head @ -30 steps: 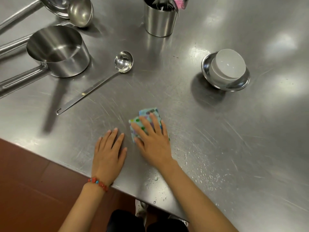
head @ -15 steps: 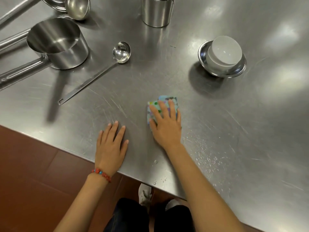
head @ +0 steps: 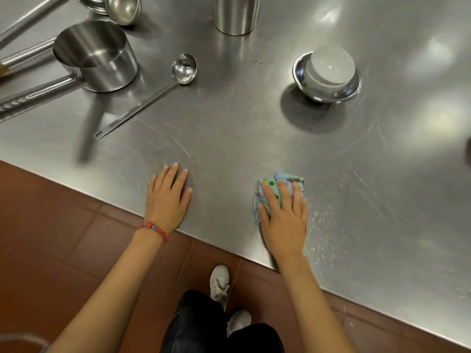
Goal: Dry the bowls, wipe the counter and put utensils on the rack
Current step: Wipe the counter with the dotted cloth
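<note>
My right hand [head: 285,220] presses flat, fingers straight, on a folded light-blue cloth with coloured dots [head: 270,186] near the front edge of the steel counter [head: 254,138]. Beside it, to the left, my left hand [head: 167,197] rests flat on the bare counter, a red bead bracelet on the wrist. A white bowl [head: 330,66] sits upside down inside a steel bowl [head: 300,75] at the back right. A small steel ladle [head: 183,68] lies left of the bowls, its long handle pointing toward the front left.
A steel saucepan [head: 96,57] with a long handle stands at the back left, a larger ladle [head: 122,7] behind it. A steel utensil cup [head: 235,15] stands at the back centre. Water droplets [head: 321,225] speckle the counter right of the cloth. Brown floor tiles [head: 51,238] lie below the edge.
My right hand has slid the cloth to the right along the counter's front edge, away from my left hand. The left hand has stayed flat in place.
</note>
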Available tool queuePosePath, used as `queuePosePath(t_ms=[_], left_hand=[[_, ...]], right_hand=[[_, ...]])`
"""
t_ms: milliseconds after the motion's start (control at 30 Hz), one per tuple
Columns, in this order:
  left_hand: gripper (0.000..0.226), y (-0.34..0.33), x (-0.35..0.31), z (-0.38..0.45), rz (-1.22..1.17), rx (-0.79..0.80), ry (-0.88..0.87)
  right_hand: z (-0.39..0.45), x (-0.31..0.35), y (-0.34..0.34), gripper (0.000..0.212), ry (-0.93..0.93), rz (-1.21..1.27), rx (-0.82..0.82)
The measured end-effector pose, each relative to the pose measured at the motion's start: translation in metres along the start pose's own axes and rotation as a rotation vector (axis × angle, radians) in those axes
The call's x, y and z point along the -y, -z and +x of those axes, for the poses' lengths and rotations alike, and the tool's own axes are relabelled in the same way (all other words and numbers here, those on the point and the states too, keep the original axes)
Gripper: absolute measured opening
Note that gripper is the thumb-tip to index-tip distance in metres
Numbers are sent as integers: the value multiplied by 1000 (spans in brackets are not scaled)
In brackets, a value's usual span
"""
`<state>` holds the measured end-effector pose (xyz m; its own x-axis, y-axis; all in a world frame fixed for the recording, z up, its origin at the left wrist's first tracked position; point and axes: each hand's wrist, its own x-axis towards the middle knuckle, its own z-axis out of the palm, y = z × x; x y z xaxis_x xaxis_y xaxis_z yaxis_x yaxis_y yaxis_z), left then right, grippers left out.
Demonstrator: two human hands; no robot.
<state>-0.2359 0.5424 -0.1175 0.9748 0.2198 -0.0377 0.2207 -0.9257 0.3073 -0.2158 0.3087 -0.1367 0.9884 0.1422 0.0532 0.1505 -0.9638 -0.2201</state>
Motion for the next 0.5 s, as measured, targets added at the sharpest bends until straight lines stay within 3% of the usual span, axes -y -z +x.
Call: queuePosePath(t_ms=[100,233,333,400,500], left_hand=[[48,0,-3,-9,-14,-8,2],[52,-6,-16,-34,-5,-3,-71],[50,-13,-31,-50,33,23,-127],[48,-17,-42,-54,52,28,-168],[47,-21,-61,-55,54,43,-224]], right_hand=[[-12,28,-5,45,-100,13,-52],[-50,64,-13,42,190,-82,-40],[-56,49,-7,41,268,-60,1],[-58,28,1,41,238,-70,15],[-65,-26,14,41,33,-26,-24]])
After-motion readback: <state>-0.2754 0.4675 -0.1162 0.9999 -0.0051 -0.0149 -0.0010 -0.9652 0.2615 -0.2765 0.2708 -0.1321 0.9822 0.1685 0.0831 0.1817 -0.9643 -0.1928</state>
